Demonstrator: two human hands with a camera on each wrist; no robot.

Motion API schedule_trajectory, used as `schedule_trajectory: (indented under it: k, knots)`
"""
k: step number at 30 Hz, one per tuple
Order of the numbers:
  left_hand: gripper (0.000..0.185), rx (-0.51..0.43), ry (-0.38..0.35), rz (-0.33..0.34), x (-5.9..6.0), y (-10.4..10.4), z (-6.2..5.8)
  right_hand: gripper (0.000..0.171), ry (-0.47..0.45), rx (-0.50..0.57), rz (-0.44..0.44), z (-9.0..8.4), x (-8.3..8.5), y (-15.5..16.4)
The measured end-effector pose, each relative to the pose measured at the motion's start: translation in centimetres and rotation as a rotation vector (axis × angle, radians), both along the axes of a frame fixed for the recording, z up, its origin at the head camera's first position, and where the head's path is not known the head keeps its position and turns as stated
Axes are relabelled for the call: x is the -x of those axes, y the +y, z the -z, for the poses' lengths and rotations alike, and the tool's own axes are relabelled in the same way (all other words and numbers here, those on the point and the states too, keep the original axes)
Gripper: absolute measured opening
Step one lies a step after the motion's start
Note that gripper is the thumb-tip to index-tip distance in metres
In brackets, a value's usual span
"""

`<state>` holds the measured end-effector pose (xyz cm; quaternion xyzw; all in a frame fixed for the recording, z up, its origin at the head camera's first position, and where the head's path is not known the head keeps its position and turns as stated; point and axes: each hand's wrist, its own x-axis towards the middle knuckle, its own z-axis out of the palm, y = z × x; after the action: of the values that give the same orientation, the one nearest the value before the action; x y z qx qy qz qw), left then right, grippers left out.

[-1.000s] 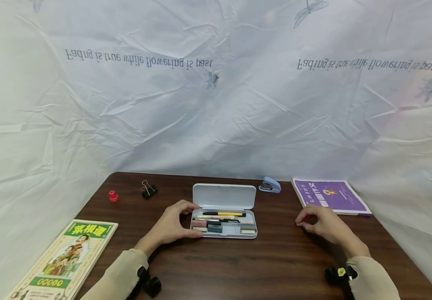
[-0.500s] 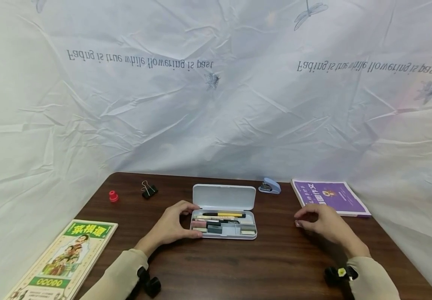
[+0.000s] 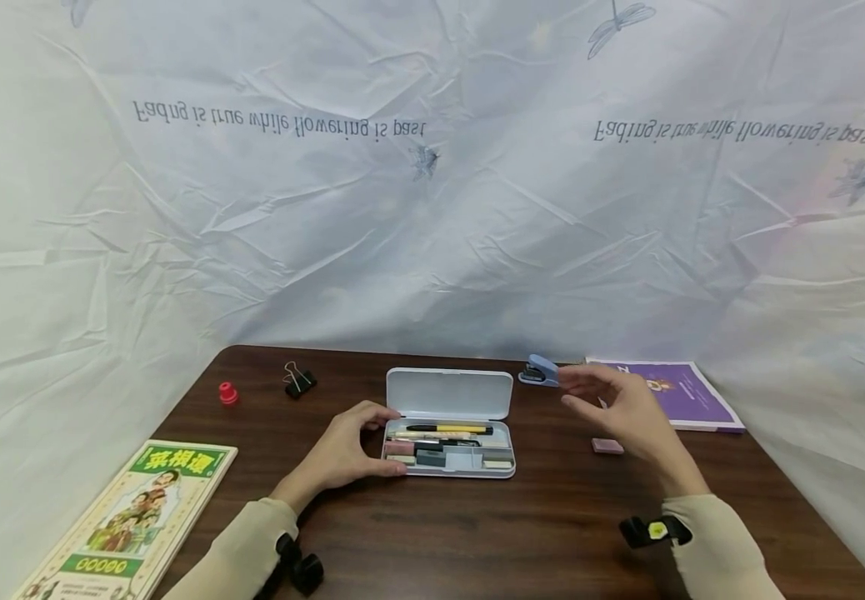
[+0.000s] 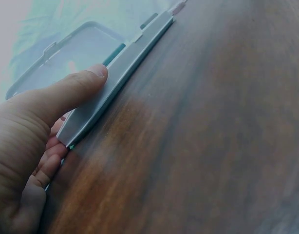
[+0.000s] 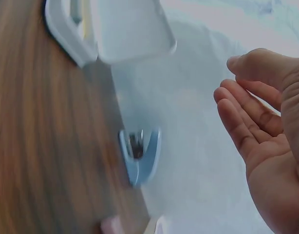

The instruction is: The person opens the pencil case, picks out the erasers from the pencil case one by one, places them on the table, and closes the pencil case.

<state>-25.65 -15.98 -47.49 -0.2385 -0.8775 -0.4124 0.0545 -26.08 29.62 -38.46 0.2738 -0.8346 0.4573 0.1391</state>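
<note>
A white pencil case [image 3: 450, 473] lies with its lid up on the table, holding a yellow-and-black pen [image 3: 451, 429], other pens and small blocks. My left hand [image 3: 342, 446] grips its left end, thumb at the front wall and fingers behind; the left wrist view shows the thumb [image 4: 81, 87] on the wall. Raised over the table, my right hand [image 3: 620, 408] holds nothing, its fingers slightly bent. Its fingertips overlap the right end of a light blue stapler [image 3: 540, 372] in the head view; the right wrist view shows a gap. A small pink block [image 3: 607, 446] lies below this hand.
A purple book [image 3: 687, 396] lies at the back right, partly behind my right hand. At the left are a green-and-cream booklet [image 3: 121, 517], a small red plastic piece [image 3: 227, 393] and a black binder clip [image 3: 300, 382]. A white printed sheet [image 3: 432, 225] hangs behind the table.
My right hand has let go of the small pink block, leaving it on the table, and has moved up and left toward the stapler. My left hand stays on the pencil case.
</note>
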Motion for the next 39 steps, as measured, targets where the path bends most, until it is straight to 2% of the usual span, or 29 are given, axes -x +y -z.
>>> schedule_trajectory:
  k: [9,15,23,29,34,39]
  knots:
    - [0.078,0.002,-0.001,0.001,0.0,0.0,0.0,0.034,-0.05,0.061,-0.091,-1.0,0.8,-4.3]
    - [0.078,-0.011,-0.004,0.007,0.1,0.1,0.0,0.033,-0.087,0.062,-0.147,-0.7,1.0,-6.2]
    - [0.079,-0.002,0.0,-0.001,0.1,0.0,0.0,0.029,-0.078,-0.092,-0.161,1.3,1.5,-7.2]
    - [0.079,-0.007,-0.003,0.002,0.1,0.0,0.1,0.025,-0.125,-0.236,-0.191,3.0,2.0,-7.4]
    - [0.079,-0.002,-0.005,-0.003,0.1,0.0,0.0,0.023,-0.166,-0.327,-0.193,3.6,2.2,-7.5]
    - [0.079,-0.008,-0.002,0.004,0.2,0.0,0.1,0.024,-0.157,-0.405,-0.214,3.8,2.2,-7.7]
